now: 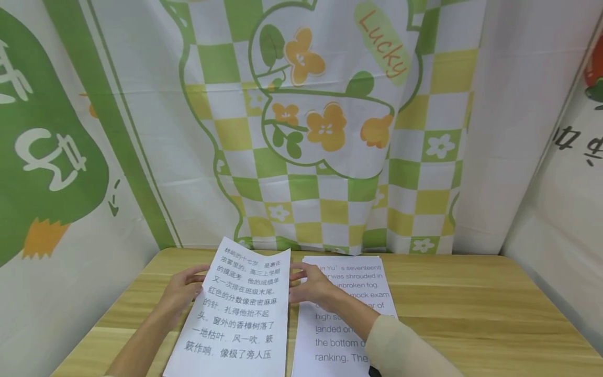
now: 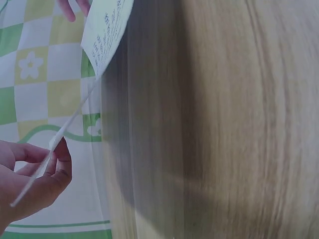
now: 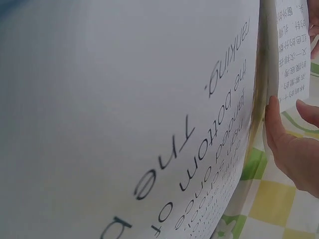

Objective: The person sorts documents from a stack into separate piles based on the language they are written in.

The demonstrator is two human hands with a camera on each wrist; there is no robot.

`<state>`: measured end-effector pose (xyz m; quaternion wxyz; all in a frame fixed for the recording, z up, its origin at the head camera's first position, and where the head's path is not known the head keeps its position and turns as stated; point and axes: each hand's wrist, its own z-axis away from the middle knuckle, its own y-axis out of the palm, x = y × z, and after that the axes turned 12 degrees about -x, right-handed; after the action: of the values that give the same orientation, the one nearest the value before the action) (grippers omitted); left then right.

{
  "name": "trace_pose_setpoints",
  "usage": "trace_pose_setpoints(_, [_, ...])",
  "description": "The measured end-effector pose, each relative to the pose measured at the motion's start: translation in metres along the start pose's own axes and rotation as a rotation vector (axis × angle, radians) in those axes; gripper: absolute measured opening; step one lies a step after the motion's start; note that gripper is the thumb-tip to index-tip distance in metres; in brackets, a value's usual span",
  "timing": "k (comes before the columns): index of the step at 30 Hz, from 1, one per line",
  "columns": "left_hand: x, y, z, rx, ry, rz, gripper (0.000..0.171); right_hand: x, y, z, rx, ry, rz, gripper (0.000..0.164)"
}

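Observation:
Sheets of paper with printed Chinese text (image 1: pixel 240 309) stand tilted up between both hands, their top edge bowed, in the head view. My left hand (image 1: pixel 181 290) pinches the left edge, with thumb and fingers on either side of it in the left wrist view. At the right edge, my right hand (image 1: pixel 313 285) holds the sheets, its fingers (image 3: pixel 273 117) along the side in the right wrist view. A stack of paper with English text (image 1: pixel 346 335) lies just to the right, partly hidden under my right forearm.
The papers are on a wooden table (image 1: pixel 452 314). Behind it hangs a green and yellow checked curtain (image 1: pixel 306 188) close to the table's back edge. Printed cloth walls (image 1: pixel 52 173) stand at both sides.

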<state>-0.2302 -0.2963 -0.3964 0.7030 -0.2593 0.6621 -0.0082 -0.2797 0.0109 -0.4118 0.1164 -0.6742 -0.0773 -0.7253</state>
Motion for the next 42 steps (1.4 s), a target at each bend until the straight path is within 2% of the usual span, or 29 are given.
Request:
trace_pose_setpoints(4, [0.002, -0.005, -0.002, 0.006, 0.000, -0.013, 0.062, -0.001, 0.005, -0.001, 0.019, 0.007, -0.023, 0.090])
trace_pose_setpoints(14, [0.006, -0.010, -0.008, 0.005, 0.008, -0.035, 0.061, 0.000, 0.015, -0.005, -0.002, 0.035, 0.022, 0.091])
trace_pose_setpoints(25, [0.015, -0.011, -0.012, 0.004, -0.033, -0.126, 0.048, -0.004, 0.019, -0.006, -0.010, 0.085, 0.047, 0.095])
trace_pose_setpoints(34, [0.019, -0.013, -0.009, 0.040, -0.035, -0.133, 0.048, -0.005, 0.019, -0.006, 0.003, 0.102, 0.018, 0.098])
trace_pose_setpoints(42, [0.024, -0.014, -0.009, 0.032, -0.037, -0.231, 0.056, -0.006, 0.020, -0.008, 0.008, 0.104, 0.011, 0.100])
